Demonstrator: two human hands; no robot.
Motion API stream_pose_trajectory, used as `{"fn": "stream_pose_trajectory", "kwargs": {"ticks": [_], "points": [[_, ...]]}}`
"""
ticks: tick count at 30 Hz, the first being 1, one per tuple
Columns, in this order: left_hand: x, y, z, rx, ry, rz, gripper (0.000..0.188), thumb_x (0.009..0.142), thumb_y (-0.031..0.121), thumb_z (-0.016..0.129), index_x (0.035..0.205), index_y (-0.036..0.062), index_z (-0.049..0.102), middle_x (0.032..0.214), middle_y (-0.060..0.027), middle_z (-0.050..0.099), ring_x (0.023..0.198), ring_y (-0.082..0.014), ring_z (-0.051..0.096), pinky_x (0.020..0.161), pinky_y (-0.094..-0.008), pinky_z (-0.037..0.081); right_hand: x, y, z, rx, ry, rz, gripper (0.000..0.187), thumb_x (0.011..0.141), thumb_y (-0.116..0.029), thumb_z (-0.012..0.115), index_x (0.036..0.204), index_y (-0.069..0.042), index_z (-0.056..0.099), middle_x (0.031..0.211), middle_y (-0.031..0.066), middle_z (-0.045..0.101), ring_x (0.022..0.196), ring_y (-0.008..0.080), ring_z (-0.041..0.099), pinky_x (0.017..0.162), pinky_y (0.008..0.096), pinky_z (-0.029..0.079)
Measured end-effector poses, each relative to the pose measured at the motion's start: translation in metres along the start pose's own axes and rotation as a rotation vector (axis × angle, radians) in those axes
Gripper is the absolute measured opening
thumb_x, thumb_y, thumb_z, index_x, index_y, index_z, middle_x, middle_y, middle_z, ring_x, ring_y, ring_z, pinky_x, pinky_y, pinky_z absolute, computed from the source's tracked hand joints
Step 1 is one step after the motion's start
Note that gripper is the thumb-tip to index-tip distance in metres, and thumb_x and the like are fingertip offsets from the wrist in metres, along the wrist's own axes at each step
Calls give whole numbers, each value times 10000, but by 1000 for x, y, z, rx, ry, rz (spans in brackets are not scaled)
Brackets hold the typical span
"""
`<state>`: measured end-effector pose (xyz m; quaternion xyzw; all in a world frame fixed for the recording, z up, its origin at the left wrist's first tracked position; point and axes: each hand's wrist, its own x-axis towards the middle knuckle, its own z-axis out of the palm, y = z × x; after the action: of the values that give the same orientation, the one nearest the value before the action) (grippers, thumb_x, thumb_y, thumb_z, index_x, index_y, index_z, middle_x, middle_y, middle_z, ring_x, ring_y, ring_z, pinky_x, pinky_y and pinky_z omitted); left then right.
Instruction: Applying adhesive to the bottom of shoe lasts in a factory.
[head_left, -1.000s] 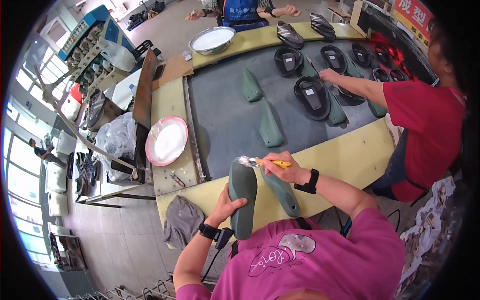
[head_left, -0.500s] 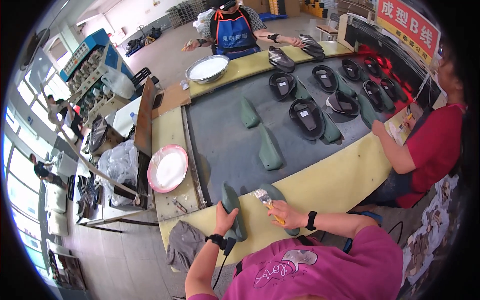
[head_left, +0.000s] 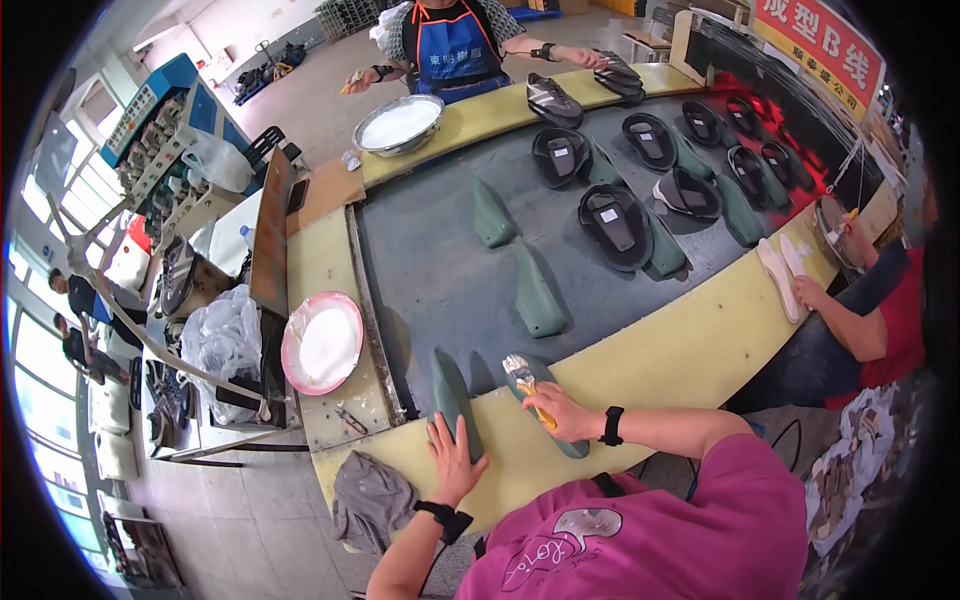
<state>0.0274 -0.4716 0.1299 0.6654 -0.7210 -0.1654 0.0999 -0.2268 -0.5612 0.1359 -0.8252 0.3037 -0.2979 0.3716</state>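
My left hand (head_left: 455, 462) lies with fingers spread on the near end of a green shoe last (head_left: 452, 385), which rests across the yellow table edge. In my right hand (head_left: 562, 412) is a paintbrush (head_left: 522, 378) with a yellow handle; white stuff coats its bristles. The brush is over a second green last (head_left: 570, 446), partly covered by that hand; whether the bristles touch it I cannot tell. Farther off, two more green lasts (head_left: 490, 215) lie on the dark belt (head_left: 430, 270).
Left of the belt stands a pink-rimmed basin (head_left: 287, 362) of white stuff, near pliers (head_left: 350, 420) and a grey cloth (head_left: 370, 500). Dark shoe uppers (head_left: 614, 228) with lasts sit on the belt. At right, a co-worker's hand (head_left: 815, 295) is at pale soles (head_left: 776, 280). Another person stands opposite beside a metal basin (head_left: 440, 112).
My left hand has loosened from around the last to lie flat with fingers spread. My right hand's brush has shifted slightly. At right, the co-worker has leaned away and pale soles now show.
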Motion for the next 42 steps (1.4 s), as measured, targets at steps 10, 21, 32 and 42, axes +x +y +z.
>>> {"fn": "stream_pose_trajectory", "kwargs": {"ticks": [10, 21, 32, 42], "points": [[121, -67, 23, -22, 4, -226, 851, 783, 215, 633, 1422, 65, 92, 1427, -307, 68, 1284, -534, 147, 964, -641, 254, 3, -1, 2, 114, 0, 91, 397, 690, 40, 556, 1064, -73, 483, 1119, 191, 460, 1112, 407, 398, 975, 453, 313], [248, -93, 30, 34, 94, -336, 790, 837, 176, 584, 1432, 75, 73, 1399, -350, 76, 1233, -592, 180, 903, -670, 298, 3, 8, -2, 107, -73, 147, 333, 699, 50, 580, 999, -69, 494, 1186, 214, 486, 1049, 438, 427, 982, 510, 304], [414, -164, -3, -3, 167, -600, 767, 864, 231, 564, 1437, 100, 72, 1419, -297, 125, 1264, -531, 213, 888, -671, 315, -8, 15, 10, 171, -138, 214, 355, 682, -2, 612, 1025, -62, 547, 1183, 237, 460, 1111, 434, 421, 1001, 522, 293], [269, -75, 8, -185, 170, -219, 663, 827, 238, 576, 1337, -47, 262, 1340, -267, 336, 1245, -417, 338, 999, -550, 306, 10, 9, 3, 179, 42, 198, 300, 765, -12, 600, 1048, -59, 510, 1220, 216, 490, 1147, 424, 430, 980, 479, 341]]}}
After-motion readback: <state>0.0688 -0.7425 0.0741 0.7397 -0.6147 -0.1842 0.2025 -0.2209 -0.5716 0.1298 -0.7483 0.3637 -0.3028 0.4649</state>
